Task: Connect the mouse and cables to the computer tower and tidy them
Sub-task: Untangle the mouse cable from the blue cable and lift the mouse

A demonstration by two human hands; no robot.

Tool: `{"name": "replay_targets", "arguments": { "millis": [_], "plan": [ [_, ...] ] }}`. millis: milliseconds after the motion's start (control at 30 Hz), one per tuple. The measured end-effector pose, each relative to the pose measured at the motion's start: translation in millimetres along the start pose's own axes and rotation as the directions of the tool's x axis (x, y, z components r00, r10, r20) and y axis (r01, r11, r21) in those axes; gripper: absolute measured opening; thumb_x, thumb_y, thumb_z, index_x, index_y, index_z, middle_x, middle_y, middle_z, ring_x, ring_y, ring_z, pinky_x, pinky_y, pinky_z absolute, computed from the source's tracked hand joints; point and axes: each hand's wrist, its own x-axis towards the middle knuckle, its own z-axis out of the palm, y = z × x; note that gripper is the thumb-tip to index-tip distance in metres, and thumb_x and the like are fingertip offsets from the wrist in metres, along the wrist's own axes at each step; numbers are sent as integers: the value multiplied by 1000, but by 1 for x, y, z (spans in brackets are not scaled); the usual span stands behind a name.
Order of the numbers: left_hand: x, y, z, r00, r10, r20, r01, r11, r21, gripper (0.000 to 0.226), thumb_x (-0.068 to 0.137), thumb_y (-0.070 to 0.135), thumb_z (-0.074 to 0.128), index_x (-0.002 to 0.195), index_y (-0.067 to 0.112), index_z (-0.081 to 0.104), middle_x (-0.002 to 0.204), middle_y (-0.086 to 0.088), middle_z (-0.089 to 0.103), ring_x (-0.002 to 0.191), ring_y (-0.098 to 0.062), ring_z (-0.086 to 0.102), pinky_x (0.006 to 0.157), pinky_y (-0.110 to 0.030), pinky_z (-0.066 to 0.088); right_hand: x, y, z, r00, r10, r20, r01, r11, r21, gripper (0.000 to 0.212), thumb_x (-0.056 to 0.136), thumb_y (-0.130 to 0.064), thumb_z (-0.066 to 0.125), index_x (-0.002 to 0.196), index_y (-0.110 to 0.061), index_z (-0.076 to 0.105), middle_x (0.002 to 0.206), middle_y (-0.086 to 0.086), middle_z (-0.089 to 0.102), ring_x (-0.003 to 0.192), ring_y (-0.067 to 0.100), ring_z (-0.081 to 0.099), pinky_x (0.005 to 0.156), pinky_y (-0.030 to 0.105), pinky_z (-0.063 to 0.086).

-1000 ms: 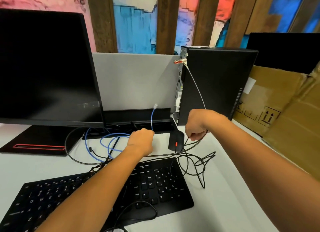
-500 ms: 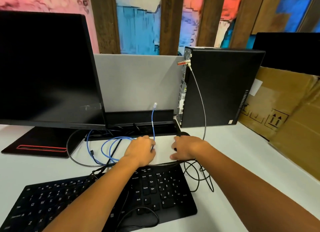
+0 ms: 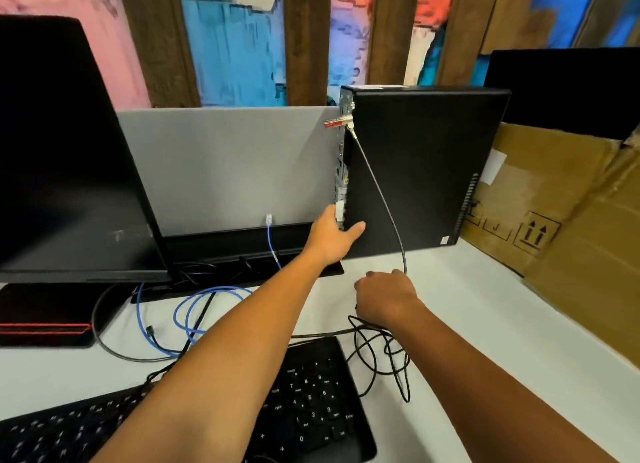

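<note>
Far left, black monitor (image 3: 65, 158) on its red-trimmed stand (image 3: 45, 320), screen dark. Near left, black keyboard (image 3: 304, 407) at the table (image 3: 485, 324) edge, partly under the left forearm. Between monitor and keyboard, a blue cable (image 3: 194, 310) lies looped on the table; one end of it stands up with a clear plug (image 3: 268, 219) against the grey divider panel (image 3: 225, 165), not plugged in. A black cable (image 3: 104, 338) curves around the monitor stand.

Left hand (image 3: 330, 236) reaches far, fingers straight and spread, thumb resting on the tower's black side panel, fingers at the rear port edge; nothing held. Computer tower (image 3: 415, 172) stands upright, center-right, far side of the table, rear ports facing left. A lock with a red tag (image 3: 337, 120) sits at its upper rear corner, and a thin grey cable (image 3: 384, 199) drops from it down to the right hand.

Right hand (image 3: 384, 298) is on the table just in front of the tower, fingers curled down over something; the mouse is hidden under it, so cannot tell whether it is gripped. Tangled black wires (image 3: 384, 355) lie just near of that hand, beside the keyboard's right end.

Far right, cardboard boxes (image 3: 554, 213) lean beside the tower, a second dark screen (image 3: 568, 88) behind them.
</note>
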Motion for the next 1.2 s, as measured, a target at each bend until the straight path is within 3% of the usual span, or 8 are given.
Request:
{"name": "replay_targets", "arguments": {
  "millis": [300, 433, 533, 633, 733, 967, 1133, 1200],
  "plan": [
    [-7, 8, -4, 989, 98, -113, -65, 962, 265, 31, 97, 37, 57, 74, 21, 44, 73, -1, 54, 65, -17, 49, 55, -30, 37, -10, 34, -8, 984, -120, -133, 172, 832, 527, 38, 92, -39, 55, 129, -30, 60, 130, -3, 63, 113, 20, 59, 94, 38, 50],
    [-31, 15, 5, 987, 139, -81, -104, 937, 332, 26, 96, 33, 57, 78, 19, 46, 78, -5, 59, 71, -23, 54, 61, -33, 42, -7, 42, -6, 954, 183, -235, 18, 751, 660, 51, 86, -35, 64, 134, -24, 51, 131, 4, 58, 113, 27, 59, 93, 43, 52],
    [-48, 14, 15, 972, 221, -83, -174, 908, 382, 18, 98, 31, 53, 86, 18, 49, 85, -8, 62, 78, -28, 58, 62, -35, 46, -7, 56, -18, 782, 580, -230, -32, 406, 913, 66, 84, -37, 68, 136, -10, 37, 133, 14, 48, 113, 33, 57, 92, 36, 45],
    [-55, 11, 23, 960, 272, -68, -223, 888, 401, 17, 98, 29, 52, 90, 14, 50, 86, -9, 62, 79, -30, 60, 64, -39, 51, -10, 66, -31, 675, 698, -238, 90, 242, 966, 57, 73, -26, 66, 114, -21, 27, 127, 4, 33, 91, 25, 51, 76, 33, 43],
    [-57, 16, 28, 946, 320, -58, -277, 887, 370, 19, 98, 22, 52, 82, 16, 43, 79, -3, 57, 73, -29, 57, 57, -38, 47, -13, 71, -52, 634, 705, -318, 190, 257, 948, 76, 70, -9, 67, 128, -28, 21, 145, 7, 32, 75, 10, 47, 55, 21, 37],
    [-55, 22, 35, 944, 310, -111, -272, 924, 269, 19, 99, 15, 49, 81, 12, 42, 65, 2, 46, 57, -21, 43, 48, -30, 29, -1, 61, -102, 560, 724, -402, 260, 307, 915, 103, 74, -14, 62, 154, -35, 0, 147, 7, 47, 82, 11, 65, 58, 22, 47],
    [-55, 30, 35, 954, 282, -98, -245, 927, 286, 11, 98, 19, 47, 101, 11, 55, 79, -7, 63, 69, -30, 59, 53, -36, 48, 4, 48, -99, 622, 704, -344, 160, 317, 935, 86, 87, -13, 48, 157, -27, 0, 166, -2, 4, 144, 28, 33, 105, 41, 43],
    [-59, 38, 39, 956, 292, -13, -274, 910, 312, 20, 96, 17, 48, 113, 11, 56, 82, -6, 63, 73, -31, 59, 55, -35, 44, 5, 53, -102, 645, 700, -307, 121, 303, 945, 91, 84, -12, 47, 157, -27, -5, 166, -2, -1, 142, 32, 36, 98, 50, 50]
  ]
}}
